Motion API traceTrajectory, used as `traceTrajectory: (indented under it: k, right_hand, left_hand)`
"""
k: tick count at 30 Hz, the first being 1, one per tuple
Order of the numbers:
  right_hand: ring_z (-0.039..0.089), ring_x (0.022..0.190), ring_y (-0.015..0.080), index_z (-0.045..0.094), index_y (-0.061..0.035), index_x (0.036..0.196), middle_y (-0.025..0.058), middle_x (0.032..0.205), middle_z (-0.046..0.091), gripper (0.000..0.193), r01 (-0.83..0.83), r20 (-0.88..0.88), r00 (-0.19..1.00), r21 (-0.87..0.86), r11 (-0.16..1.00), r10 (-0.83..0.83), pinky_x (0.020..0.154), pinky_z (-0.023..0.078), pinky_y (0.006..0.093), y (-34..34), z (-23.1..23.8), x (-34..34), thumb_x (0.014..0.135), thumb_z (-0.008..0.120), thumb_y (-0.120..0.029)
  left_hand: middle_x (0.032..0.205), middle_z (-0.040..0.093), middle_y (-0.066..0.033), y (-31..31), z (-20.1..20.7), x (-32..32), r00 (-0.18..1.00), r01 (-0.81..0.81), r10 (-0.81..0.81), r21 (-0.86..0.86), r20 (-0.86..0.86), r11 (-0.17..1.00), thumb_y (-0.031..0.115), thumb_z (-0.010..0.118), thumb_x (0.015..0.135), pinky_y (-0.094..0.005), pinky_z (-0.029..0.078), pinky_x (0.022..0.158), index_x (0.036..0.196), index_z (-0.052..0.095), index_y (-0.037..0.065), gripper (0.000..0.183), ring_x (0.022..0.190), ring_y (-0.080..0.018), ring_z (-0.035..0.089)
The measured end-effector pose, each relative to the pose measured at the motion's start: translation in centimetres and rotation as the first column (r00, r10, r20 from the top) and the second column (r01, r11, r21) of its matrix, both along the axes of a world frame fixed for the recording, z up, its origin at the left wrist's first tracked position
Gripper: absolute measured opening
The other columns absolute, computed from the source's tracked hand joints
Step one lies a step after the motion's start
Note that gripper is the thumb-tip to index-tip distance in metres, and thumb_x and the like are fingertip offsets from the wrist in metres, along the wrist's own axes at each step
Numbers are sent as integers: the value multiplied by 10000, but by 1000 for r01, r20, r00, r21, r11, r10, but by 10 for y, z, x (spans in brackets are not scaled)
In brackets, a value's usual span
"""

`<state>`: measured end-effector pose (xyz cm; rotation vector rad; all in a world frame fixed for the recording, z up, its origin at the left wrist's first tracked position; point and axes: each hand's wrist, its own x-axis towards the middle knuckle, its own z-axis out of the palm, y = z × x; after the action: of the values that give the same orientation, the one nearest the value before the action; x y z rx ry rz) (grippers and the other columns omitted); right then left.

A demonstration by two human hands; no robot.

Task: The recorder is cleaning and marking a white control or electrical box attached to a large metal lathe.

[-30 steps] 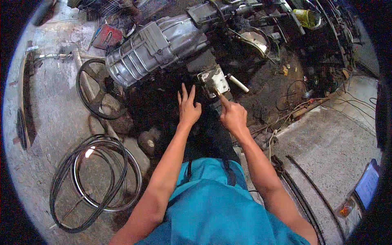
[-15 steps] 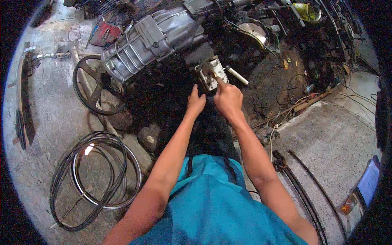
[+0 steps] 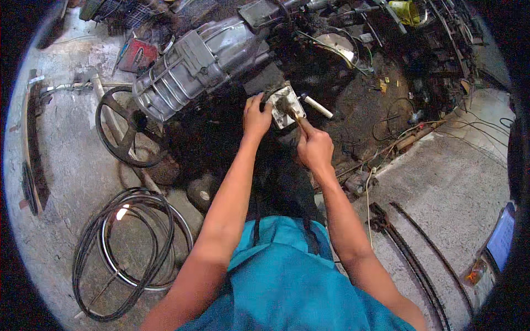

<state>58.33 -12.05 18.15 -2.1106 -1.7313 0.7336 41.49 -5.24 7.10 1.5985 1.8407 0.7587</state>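
A white rectangular box (image 3: pixel 298 98), smeared with dark grime, lies on the dark ground in front of me. My left hand (image 3: pixel 257 118) has its fingers curled at the box's left edge, the thumb on the side toward the box. In my right hand (image 3: pixel 316 148) is a small brush (image 3: pixel 298 115) with a wooden handle. Its dark bristles touch the grimy face of the box, and the fingers hide the handle's end. Just right of the box, a white rod (image 3: pixel 319 106) with a dark end lies at a slant.
Beyond my left hand lies a large metal gearbox housing (image 3: pixel 201 60). A black steering wheel (image 3: pixel 131 127) and coiled black cable (image 3: pixel 83 251) around a metal ring sit on the left. Chains (image 3: pixel 411 259) lie at right, and a yellow container (image 3: pixel 406 12) stands far right.
My left hand has moved up and forward to the box's left edge. The right hand has drawn slightly back and right with the brush. The whole view has shifted slightly.
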Motion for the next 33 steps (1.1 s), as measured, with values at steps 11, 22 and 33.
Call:
traceTrajectory:
  k: [11, 22, 33]
  right_hand:
    - [676, 766, 415, 696, -170, 1123, 200, 831, 697, 281, 76, -62, 995, -28, 997, -77, 688, 533, 545, -8, -8, 11, 862, 593, -170]
    - [688, 713, 394, 641, -166, 1249, 178, 793, 698, 429, -25, 90, 996, -17, 1000, 26, 633, 550, 523, 41, 0, 10, 823, 609, -139]
    - [693, 720, 407, 633, -144, 1222, 205, 801, 698, 411, -53, 145, 988, -69, 996, 63, 641, 554, 540, 48, 1, 0, 814, 586, -131]
  left_hand:
    - [942, 732, -117, 48, 0, -7, 973, -164, 203, -283, 114, 945, 189, 705, 840, -347, 491, 843, 1029, 736, 59, 232, 886, -231, 670]
    - [975, 707, -58, 53, -1, -16, 901, -27, 248, -524, 356, 851, 208, 653, 897, -317, 504, 687, 1085, 709, 28, 267, 842, -141, 618]
    - [866, 663, -54, 46, -4, -6, 882, -102, 310, -499, 355, 861, 215, 658, 913, -314, 475, 678, 1030, 671, 11, 235, 747, -143, 589]
